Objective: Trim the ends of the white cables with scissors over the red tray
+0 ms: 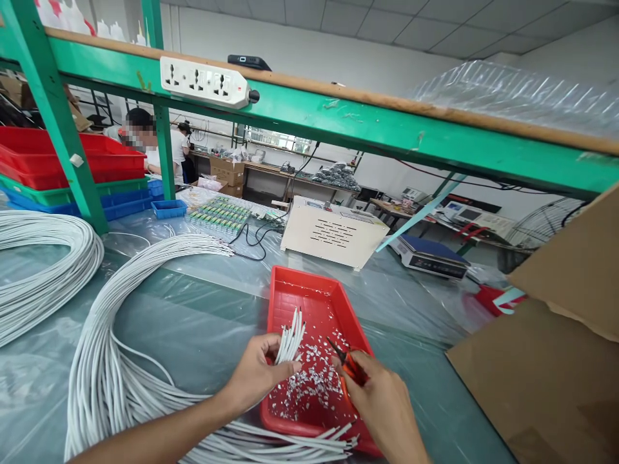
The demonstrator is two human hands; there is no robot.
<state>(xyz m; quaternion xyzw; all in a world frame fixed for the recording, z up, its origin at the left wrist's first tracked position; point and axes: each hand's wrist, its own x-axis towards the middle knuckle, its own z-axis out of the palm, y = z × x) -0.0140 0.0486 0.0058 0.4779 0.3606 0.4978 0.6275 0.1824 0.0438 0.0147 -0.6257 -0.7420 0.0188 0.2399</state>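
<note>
My left hand (264, 367) is closed round a small bunch of white cables (291, 341), their dark stripped tips pointing up over the red tray (278, 303). In my right hand (377, 393) is a pair of orange-handled cutters (352, 370), its dark tip pointing up and left towards the bunch but apart from it. Silvery scraps (314, 380) lie scattered over the tray floor. A thick bundle of white cables (111, 341) curves along the table at left and passes below my left forearm. More cable ends (333, 441) rest across the tray's near edge.
A coil of white cable (87, 258) lies far left. Behind the tray stand a cream metal box (333, 232) and a scale (425, 254). Cardboard (541, 380) borders the right side. A green shelf beam (309, 122) with a power strip (206, 82) crosses above. Two people are in the background.
</note>
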